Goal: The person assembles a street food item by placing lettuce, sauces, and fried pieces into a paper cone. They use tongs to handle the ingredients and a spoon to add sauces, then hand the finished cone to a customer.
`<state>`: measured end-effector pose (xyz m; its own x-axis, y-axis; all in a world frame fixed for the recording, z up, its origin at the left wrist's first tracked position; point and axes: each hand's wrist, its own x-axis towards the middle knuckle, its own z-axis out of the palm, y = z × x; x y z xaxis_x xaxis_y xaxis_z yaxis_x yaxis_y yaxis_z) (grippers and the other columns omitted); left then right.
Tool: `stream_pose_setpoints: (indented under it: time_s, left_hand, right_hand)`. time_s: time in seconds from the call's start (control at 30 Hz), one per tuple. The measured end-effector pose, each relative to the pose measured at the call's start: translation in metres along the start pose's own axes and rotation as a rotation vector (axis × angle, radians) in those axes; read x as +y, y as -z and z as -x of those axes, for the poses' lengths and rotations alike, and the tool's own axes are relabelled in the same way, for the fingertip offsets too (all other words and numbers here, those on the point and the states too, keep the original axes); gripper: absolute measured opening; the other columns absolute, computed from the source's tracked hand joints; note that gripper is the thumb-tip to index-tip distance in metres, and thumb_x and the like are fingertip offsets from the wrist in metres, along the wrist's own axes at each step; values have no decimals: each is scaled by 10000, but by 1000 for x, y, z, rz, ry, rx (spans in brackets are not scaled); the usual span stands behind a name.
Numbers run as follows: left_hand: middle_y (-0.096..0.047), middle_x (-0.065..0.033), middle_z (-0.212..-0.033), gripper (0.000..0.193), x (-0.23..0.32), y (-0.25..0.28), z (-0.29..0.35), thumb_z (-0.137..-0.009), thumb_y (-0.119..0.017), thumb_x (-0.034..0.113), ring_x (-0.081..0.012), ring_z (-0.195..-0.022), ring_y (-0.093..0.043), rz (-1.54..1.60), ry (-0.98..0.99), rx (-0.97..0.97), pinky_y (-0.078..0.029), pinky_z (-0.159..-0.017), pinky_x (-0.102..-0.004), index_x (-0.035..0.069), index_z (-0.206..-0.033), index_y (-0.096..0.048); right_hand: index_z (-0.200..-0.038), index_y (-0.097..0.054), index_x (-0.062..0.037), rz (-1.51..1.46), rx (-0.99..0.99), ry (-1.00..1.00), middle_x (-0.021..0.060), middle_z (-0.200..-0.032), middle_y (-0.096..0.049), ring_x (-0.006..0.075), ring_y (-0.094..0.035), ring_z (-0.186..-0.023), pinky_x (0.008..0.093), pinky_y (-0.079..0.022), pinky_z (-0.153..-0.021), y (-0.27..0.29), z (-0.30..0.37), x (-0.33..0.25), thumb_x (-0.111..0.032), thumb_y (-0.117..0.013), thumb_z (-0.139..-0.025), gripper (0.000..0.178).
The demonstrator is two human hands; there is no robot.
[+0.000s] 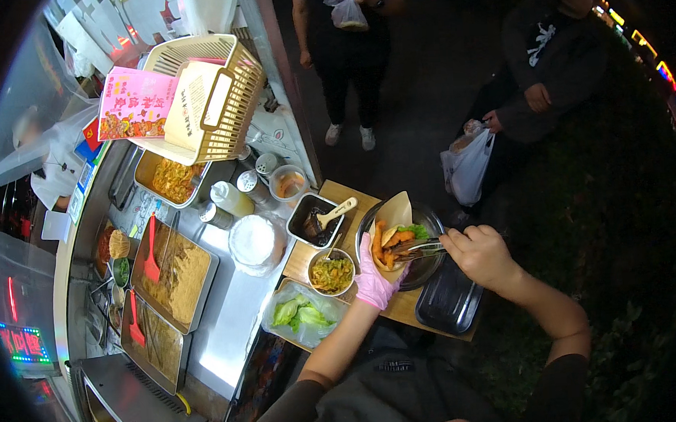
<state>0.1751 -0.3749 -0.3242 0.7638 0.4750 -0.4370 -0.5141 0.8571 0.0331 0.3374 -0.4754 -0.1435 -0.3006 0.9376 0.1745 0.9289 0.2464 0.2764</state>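
My left hand (375, 279), in a pink glove, grips a brown paper sleeve (396, 209) with golden fried strips (379, 239) and green lettuce (413, 231) in it. The sleeve is over a dark round bowl (431, 272). My bare right hand (482, 255) is closed around metal tongs (422, 245), whose tips reach the fried strips at the sleeve's mouth. Whether the tongs pinch a strip cannot be made out. Just left of the glove stands a round bowl of chopped greenish-yellow vegetables (331, 275).
A black tray (448, 300) lies at the board's right end. Left are bagged lettuce leaves (301, 313), a dark sauce tub (309, 235) with a brush, shaker jars, and metal trays (211, 275) with red spatulas. A cream basket (243, 86) holds paper bags. Two people stand opposite with plastic bags.
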Motion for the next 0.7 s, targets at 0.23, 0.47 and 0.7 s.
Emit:
stream_pose_setpoints:
  time_s: [0.23, 0.47, 0.7]
  left_hand:
    - [-539, -165, -1339, 743, -10, 0, -4, -847, -692, 322, -309, -1205, -560, -597, -357, -143, -477, -1024, -457, 84, -1456, -339]
    - [-552, -171, -1297, 874, -15, -11, 0, -758, -770, 115, -285, -1167, -593, -733, -453, -151, -521, -976, -411, 74, -1460, -252]
    - [-551, -202, -1330, 498, -15, 19, -16, -995, -387, 567, -426, -1177, -560, -491, -425, -198, -455, -1000, -603, 275, -1388, -475]
  right_hand:
    - [-1086, -693, -82, 72, -4, -52, 33, -1023, -655, 181, -578, -757, 296, -469, -655, -7, 6, -4, -163, -579, -809, 310]
    - [-1113, -680, -59, 74, 18, 19, 51, -1057, -658, 185, -575, -777, 311, -476, -684, -4, 9, 1, -160, -570, -807, 341]
    - [-1181, -672, -66, -32, -73, 20, 89, -1120, -667, 211, -608, -848, 339, -497, -730, 32, -4, 13, -150, -598, -782, 414]
